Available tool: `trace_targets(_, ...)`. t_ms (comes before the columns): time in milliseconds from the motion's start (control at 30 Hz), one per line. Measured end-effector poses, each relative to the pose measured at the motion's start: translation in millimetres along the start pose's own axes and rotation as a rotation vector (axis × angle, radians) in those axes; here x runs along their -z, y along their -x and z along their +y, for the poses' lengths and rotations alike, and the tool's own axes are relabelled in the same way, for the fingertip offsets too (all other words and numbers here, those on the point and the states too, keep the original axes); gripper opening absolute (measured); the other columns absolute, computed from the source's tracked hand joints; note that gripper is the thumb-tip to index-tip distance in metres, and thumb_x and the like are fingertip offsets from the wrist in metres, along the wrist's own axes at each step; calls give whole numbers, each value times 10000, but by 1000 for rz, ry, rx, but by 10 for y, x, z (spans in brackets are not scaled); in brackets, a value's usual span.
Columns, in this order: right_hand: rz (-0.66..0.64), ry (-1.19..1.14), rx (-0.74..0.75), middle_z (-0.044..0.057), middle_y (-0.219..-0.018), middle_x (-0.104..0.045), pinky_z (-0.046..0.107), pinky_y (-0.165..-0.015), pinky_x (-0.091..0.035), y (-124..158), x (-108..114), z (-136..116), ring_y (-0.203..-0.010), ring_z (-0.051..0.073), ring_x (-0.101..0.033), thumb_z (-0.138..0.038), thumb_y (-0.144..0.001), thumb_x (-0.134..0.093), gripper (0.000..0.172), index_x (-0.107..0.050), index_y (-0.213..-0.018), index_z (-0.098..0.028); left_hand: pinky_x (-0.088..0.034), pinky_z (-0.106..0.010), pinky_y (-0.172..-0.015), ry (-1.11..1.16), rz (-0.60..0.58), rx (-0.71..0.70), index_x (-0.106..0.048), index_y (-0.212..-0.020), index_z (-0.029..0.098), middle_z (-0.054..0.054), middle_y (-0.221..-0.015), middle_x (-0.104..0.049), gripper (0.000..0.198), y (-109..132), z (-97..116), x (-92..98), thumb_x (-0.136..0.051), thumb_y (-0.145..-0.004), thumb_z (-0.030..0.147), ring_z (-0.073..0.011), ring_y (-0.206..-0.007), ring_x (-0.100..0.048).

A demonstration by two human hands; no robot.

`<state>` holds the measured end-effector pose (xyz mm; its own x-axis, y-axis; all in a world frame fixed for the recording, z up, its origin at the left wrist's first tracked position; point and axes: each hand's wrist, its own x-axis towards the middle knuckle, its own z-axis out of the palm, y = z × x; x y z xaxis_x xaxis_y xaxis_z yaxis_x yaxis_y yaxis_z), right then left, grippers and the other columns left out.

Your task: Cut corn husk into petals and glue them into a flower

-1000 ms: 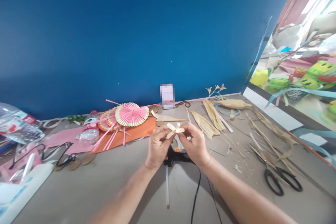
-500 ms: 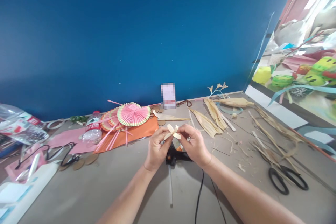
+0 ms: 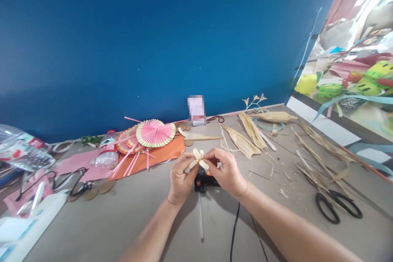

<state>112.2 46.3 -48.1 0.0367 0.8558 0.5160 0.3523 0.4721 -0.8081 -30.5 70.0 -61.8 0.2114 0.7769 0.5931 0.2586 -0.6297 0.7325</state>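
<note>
Between my two hands is a small cream flower [image 3: 199, 155] with several narrow petals, which looks made of dried corn husk. My left hand [image 3: 181, 176] pinches it from the left, the fingers curled. From the other side my right hand [image 3: 227, 172] pinches a petal between thumb and forefinger. Just beneath the hands a black glue gun [image 3: 202, 182] lies on the table, partly hidden by them. A clear glue stick [image 3: 201, 219] juts from it toward me, and a black cord [image 3: 235, 229] runs to the near edge.
Dried corn husks [image 3: 241, 141] and scraps lie at the right, near black-handled scissors [image 3: 337, 206]. Pink paper fans [image 3: 156, 133] rest on orange paper [image 3: 166, 155] at the left, beside a plastic bottle [image 3: 107, 151]. A blue wall [image 3: 184, 41] closes off the back.
The flower has turned a little in my fingers, with its petals now pointing more upward. Both hands stay close together in nearly the same place.
</note>
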Motion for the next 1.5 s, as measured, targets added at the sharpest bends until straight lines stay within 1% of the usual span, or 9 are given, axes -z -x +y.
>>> trace_targets(133, -22, -4, 7, 2, -653, -574, 224, -523, -400, 2, 1, 7, -542, 109, -496, -184, -740, -530, 58, -573, -701, -188, -441, -270, -693, -44, 18, -82, -662, -860, 190, -61, -845, -614, 159, 10, -32, 19, -546, -754, 209, -174, -778, -570)
trace_targets(233, -45, -73, -65, -2, -658, -562, 223, -522, -395, -26, 19, 5, -535, 102, -478, -181, -723, -527, 58, -580, -748, -183, -437, -275, -708, -56, 45, -115, -653, -875, 197, -62, -865, -609, 166, 14, -64, 30, -534, -758, 195, -176, -795, -570)
trace_targets(333, -90, -303, -246, -17, -604, -522, 209, -471, -356, -75, 52, -15, -498, 89, -436, -226, -720, -529, 85, -582, -746, -166, -434, -294, -730, -34, 45, -136, -646, -891, 206, -67, -883, -597, 179, 11, -92, 32, -526, -760, 182, -182, -816, -557)
trace_targets(500, -258, -818, -563, -83, -448, -338, 185, -381, -206, -129, 100, -57, -384, 46, -252, -368, -684, -596, 227, -520, -618, -165, -435, -304, -727, -43, 14, -122, -653, -893, 202, -78, -874, -576, 187, 6, -94, 29, -517, -767, 220, -187, -822, -537)
trace_targets(633, -308, -999, -672, -94, -438, -332, 177, -366, -148, -130, 119, -69, -376, 36, -227, -333, -625, -670, 238, -498, -616, -170, -439, -291, -697, -82, -40, -157, -652, -881, 201, -72, -869, -564, 187, 11, -73, 31, -498, -777, 226, -177, -795, -530)
trace_targets(767, -266, -1056, -675, -96, -443, -357, 172, -366, -135, -133, 134, -79, -373, 28, -218, -288, -599, -696, 225, -505, -632, -174, -433, -298, -714, -72, -56, -168, -651, -879, 206, -66, -868, -551, 188, 20, -62, 26, -494, -776, 202, -178, -803, -526)
trace_targets(1067, -197, -1061, -644, -89, -431, -375, 163, -340, -135, -158, 135, -74, -341, 19, -243, -251, -625, -671, 171, -530, -613, -157, -423, -314, -732, 73, -27, -9, -648, -802, 201, -60, -865, -543, 138, 3, -37, 6, -522, -753, 174, -188, -815, -526)
trace_targets(1333, -213, -1076, -660, -70, -470, -427, 162, -337, -127, -152, 150, -23, -324, 5, -260, -264, -665, -643, 142, -591, -687, -134, -434, -307, -712, 153, -26, 81, -639, -762, 204, -58, -879, -529, 117, 5, -54, -14, -523, -761, 201, -178, -815, -518)
trace_targets(1500, -233, -1004, -630, -78, -456, -416, 155, -329, -149, -158, 158, -56, -332, 11, -266, -283, -658, -666, 188, -536, -634, -150, -432, -279, -660, 187, -52, 98, -636, -751, 188, -52, -874, -524, 102, 4, -71, -14, -538, -754, 218, -163, -781, -519)
